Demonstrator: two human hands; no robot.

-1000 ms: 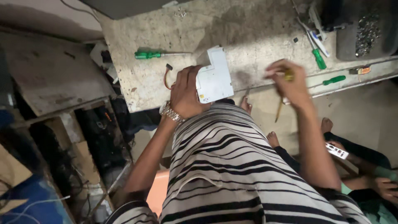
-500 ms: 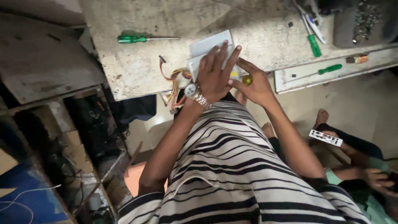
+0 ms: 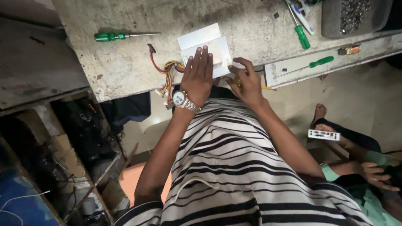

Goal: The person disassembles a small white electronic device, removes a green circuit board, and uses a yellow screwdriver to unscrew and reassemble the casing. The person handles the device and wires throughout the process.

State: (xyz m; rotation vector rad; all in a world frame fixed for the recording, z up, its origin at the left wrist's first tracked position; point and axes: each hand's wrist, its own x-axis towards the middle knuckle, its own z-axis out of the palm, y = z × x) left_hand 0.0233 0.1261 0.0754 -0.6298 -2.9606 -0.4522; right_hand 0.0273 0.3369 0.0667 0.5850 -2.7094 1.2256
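A silver metal box, a computer power supply [image 3: 202, 41], lies on the worn workbench [image 3: 125, 62] near its front edge. Coloured wires [image 3: 164, 69] trail from its left side over the bench edge. My left hand [image 3: 198, 74], with a wristwatch, presses flat on top of the box, fingers together and stretched out. My right hand [image 3: 245, 81] sits at the box's right front corner, fingers curled around a yellow-handled tool [image 3: 237, 79] that is mostly hidden by the hand.
Green-handled screwdrivers lie on the bench: one at the left [image 3: 121, 36], one at the upper right [image 3: 300, 29], one on a lower ledge [image 3: 312, 65]. A grey tray of screws [image 3: 351, 16] stands at the top right. Another person's feet and hand [image 3: 377, 173] are at the right.
The power supply has come down flat onto the bench. My left hand went from gripping it to lying flat on top. My right hand came in from the right to its corner.
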